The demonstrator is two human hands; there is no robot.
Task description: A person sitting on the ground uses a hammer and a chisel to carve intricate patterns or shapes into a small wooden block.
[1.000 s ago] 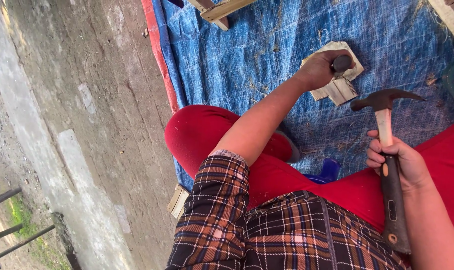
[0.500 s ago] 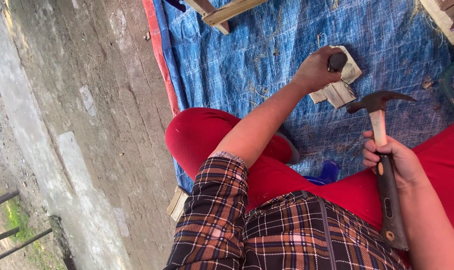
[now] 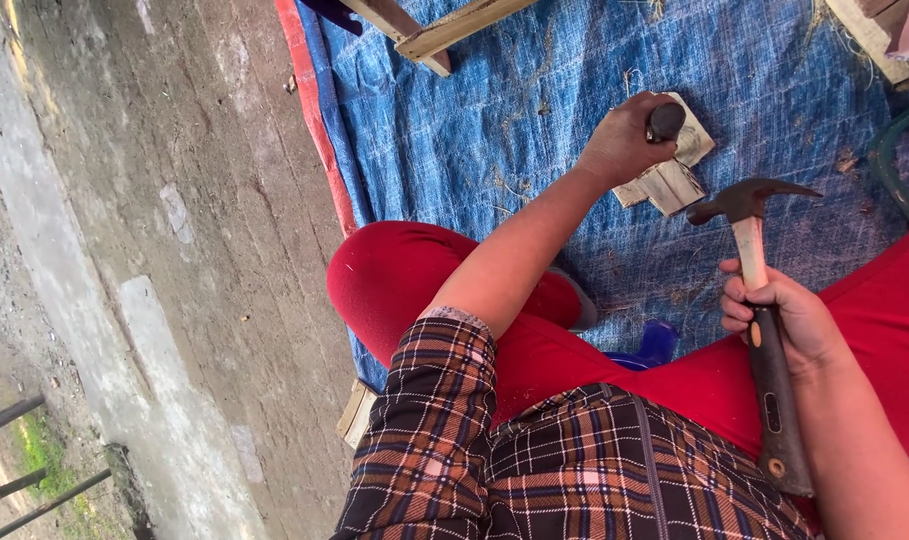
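Blue tarp [image 3: 534, 130], red trousers [image 3: 404, 280], plaid shirt [image 3: 534, 470]

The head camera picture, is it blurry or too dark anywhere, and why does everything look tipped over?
Head view: even daylight, no glare and only soft shadows; the hammer in the right hand and the left hand on a dark tool look sharp; the whole picture is tilted, so the tarp and the concrete floor slant.

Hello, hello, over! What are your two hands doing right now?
Left hand gripping dark tool handle on pale wood piece. Right hand holding claw hammer raised above blue tarp. Nothing between them.
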